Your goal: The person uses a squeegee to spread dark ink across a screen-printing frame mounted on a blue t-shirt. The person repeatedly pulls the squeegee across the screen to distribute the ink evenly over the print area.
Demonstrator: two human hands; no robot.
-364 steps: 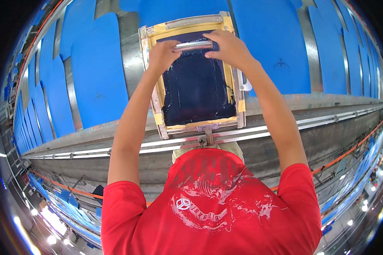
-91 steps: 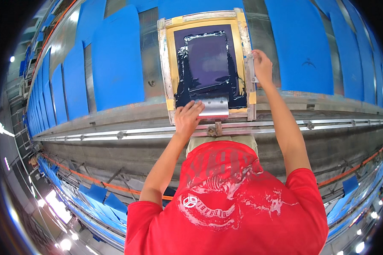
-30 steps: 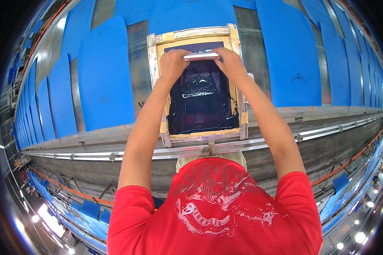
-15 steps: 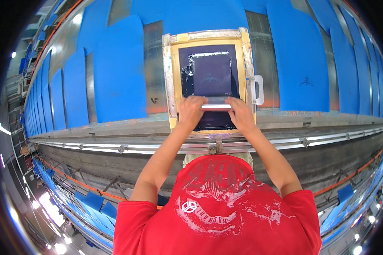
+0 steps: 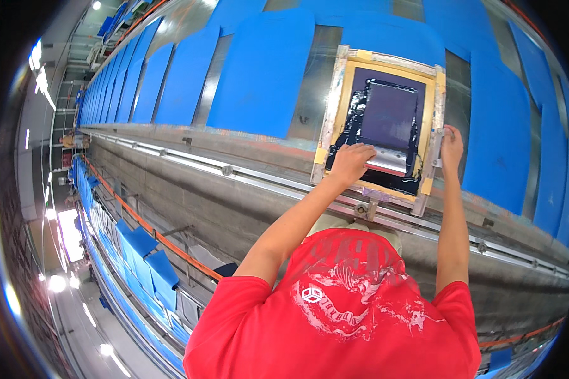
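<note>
A screen printing frame (image 5: 437, 95) with worn, tape-edged sides lies on the long table over a blue panel. Inside it, dark ink (image 5: 355, 120) borders a purple rectangle of mesh (image 5: 389, 117). A squeegee (image 5: 387, 162) with a pale, shiny bar lies across the near end of the mesh. My left hand (image 5: 353, 163) is closed around the squeegee's left end. At the frame's right side, the fingers of my right hand (image 5: 451, 148) are curled round the white handle (image 5: 437, 148), which they partly hide.
Blue flat panels (image 5: 262, 72) lie in rows along the metal table (image 5: 310, 95), to both sides and beyond the frame. A metal rail (image 5: 227, 170) runs along the table's near edge. Behind me on the left stands another table with blue panels (image 5: 161, 271) and an orange edge strip.
My right hand has let go of the squeegee and moved right to the frame's handle. The left hand stays on the squeegee. The view has turned, shifting the frame rightward in the picture.
</note>
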